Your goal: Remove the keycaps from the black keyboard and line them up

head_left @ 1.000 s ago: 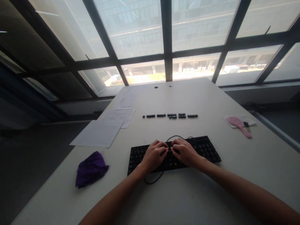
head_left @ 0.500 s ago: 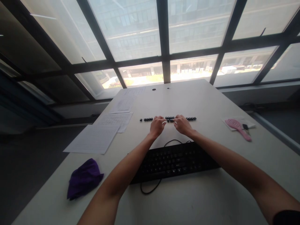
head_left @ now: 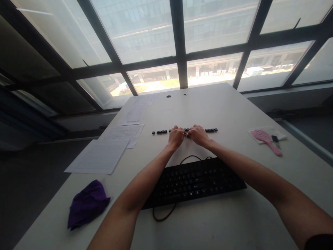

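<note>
Nearest: both forearms reach forward over the white table [head_left: 221, 229], a dark sleeve [head_left: 319, 242] at the right edge. A crumpled purple cloth [head_left: 87, 205] lies to the left, apart from the left arm. A loop of cable [head_left: 163, 220] shows at the near edge of the black keyboard [head_left: 189, 180], which lies flat beneath the forearms and is partly covered by them.

Beyond the keyboard: left hand [head_left: 177, 136] and right hand [head_left: 198, 134] sit side by side at a row of loose black keycaps [head_left: 161, 132]. Fingers of both are curled, tips drawn close together; a small dark cap [head_left: 187, 135] shows between them. Whether either hand grips it or only touches it cannot be told. The middle of the row is partly hidden; clusters show at both sides.

Step in hand, as judged: fingertip handling of the caps at mid-row. The next move probably calls for a light, precise pinch, without nudging neighbouring caps.

To the right, well apart: a pink brush [head_left: 265, 139]. To the left: printed sheets [head_left: 97, 156]. Farthest: framed windows [head_left: 215, 27].
</note>
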A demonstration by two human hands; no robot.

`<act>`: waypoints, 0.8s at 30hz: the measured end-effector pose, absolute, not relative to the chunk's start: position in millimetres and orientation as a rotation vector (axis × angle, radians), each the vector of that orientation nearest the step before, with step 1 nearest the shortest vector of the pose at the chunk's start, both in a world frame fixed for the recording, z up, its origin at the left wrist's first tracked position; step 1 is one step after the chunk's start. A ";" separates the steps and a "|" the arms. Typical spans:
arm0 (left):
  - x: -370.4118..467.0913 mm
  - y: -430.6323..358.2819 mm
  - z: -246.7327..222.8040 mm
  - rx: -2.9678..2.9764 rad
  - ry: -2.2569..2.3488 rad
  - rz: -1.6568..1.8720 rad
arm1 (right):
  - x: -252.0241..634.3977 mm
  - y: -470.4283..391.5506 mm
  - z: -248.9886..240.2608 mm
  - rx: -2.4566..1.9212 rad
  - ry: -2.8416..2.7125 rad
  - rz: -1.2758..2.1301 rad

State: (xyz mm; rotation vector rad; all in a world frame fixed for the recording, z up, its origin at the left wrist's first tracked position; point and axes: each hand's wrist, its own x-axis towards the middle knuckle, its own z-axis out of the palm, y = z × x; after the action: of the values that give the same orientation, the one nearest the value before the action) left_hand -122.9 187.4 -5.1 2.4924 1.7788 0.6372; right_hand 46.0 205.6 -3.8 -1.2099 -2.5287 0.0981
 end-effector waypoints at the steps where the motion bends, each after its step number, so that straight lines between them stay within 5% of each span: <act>1: -122.6 187.5 -4.1 2.477 1.771 0.643 | 45.6 205.2 -3.2 -1.209 -2.526 0.106; 12: -129.1 93.1 27.1 2.306 1.566 0.893 | 81.4 126.4 13.8 -0.967 -2.249 0.401; 24: -124.4 9.5 20.1 2.266 1.370 0.792 | 101.2 46.4 -3.7 -0.782 -2.282 0.619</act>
State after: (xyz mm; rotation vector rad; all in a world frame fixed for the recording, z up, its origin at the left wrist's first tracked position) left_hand -124.4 9.5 20.1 2.2659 1.3702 0.7920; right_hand 101.2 46.4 -3.7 -0.7820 -2.2817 0.6192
